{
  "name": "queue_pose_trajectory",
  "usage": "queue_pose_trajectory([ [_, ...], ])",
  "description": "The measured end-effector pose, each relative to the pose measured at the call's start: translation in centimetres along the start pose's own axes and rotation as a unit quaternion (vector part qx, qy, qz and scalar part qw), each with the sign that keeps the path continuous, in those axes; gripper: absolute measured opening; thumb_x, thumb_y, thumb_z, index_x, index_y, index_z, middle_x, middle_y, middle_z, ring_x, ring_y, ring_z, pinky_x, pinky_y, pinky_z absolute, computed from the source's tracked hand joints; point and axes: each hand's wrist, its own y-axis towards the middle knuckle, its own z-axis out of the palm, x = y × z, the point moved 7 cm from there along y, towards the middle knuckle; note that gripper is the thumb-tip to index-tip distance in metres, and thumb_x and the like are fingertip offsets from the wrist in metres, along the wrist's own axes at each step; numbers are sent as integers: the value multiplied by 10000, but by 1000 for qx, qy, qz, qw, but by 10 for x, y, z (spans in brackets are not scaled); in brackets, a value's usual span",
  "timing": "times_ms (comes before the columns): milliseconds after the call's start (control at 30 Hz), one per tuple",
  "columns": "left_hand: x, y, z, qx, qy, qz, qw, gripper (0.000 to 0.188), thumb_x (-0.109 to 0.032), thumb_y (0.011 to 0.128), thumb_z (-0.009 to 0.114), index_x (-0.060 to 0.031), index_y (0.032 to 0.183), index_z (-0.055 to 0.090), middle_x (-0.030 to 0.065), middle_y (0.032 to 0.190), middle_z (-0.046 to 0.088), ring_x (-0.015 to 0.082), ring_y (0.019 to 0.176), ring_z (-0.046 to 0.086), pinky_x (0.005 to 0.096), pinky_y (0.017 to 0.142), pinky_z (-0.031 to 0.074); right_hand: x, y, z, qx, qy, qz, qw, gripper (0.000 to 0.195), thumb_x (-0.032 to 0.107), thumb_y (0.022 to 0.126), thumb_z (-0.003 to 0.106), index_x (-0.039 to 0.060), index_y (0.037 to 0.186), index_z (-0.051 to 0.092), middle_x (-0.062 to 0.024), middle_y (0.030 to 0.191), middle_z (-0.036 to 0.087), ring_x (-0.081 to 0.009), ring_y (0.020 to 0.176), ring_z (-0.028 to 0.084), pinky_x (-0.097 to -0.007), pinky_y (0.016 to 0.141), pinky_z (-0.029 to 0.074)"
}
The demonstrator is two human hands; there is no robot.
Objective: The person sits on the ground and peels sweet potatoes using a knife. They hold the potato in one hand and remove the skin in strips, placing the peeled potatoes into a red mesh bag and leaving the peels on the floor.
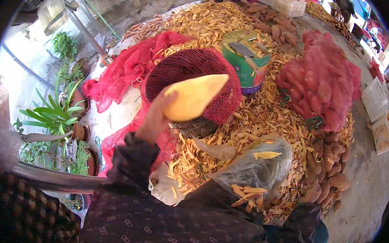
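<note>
My left hand grips a large peeled sweet potato by its near end, over the mouth of a round container lined with a red mesh bag. My right hand is not visible; only its dark sleeve shows at lower right. Clear plastic with some peelings on it covers my lap. Behind the mesh-lined container stands a green drum, and a cleaver lies on its top.
Peelings cover the ground around the containers. Unpeeled sweet potatoes are piled at right, below a full red mesh sack. Potted plants and a loose red net are at left. White crates stand at far right; people are at the top edge.
</note>
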Motion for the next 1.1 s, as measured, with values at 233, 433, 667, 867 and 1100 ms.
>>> queue_pose_trajectory([
  [233, 18, 42, -77, 19, 218, -28, 975, 412, -257, 922, 551, 1, 1242, 519, 102, 1166, 586, 206, 1059, 578, 332, 926, 453, -19, -4, 13, 34, -1, 30, 999, 149, 79, 834, 565, 15, 937, 479, -76, 795, 476, -173, 621, 443, -303, 565, 406],
  [433, 85, 70, -111, 33, 379, -211, 900, 320, -256, 935, 530, -16, 1132, 606, 45, 1010, 626, 128, 860, 572, 276, 767, 457, -76, -3, -73, -38, -47, 104, 993, 173, 75, 836, 563, 14, 969, 471, -80, 820, 471, -175, 644, 434, -311, 587, 400],
  [667, 83, 95, -152, 50, 641, -78, 762, 230, -162, 919, 548, 29, 987, 658, 70, 836, 637, 172, 741, 543, 317, 697, 443, -184, -11, -187, -151, -153, 230, 949, 203, 70, 838, 560, 13, 1006, 462, -85, 850, 464, -177, 670, 424, -320, 614, 394],
  [867, 84, 62, -6, -20, 687, 84, 722, 398, -267, 941, 553, 17, 1215, 505, 174, 1208, 507, 265, 1107, 487, 350, 976, 367, -241, 74, -183, -112, -232, 152, 954, 420, 98, 880, 591, -15, 1245, 415, -184, 1007, 529, -299, 839, 557, -489, 718, 463],
  [1100, 115, 35, 151, 134, 751, 169, 624, 487, -79, 789, 659, 5, 1232, 476, 172, 1223, 487, 334, 1147, 459, 415, 1016, 335, -208, 184, -148, 50, -435, 35, 899, 765, 175, 727, 748, -2, 1355, 347, -250, 1193, 505, -391, 1109, 513, -486, 841, 473],
])
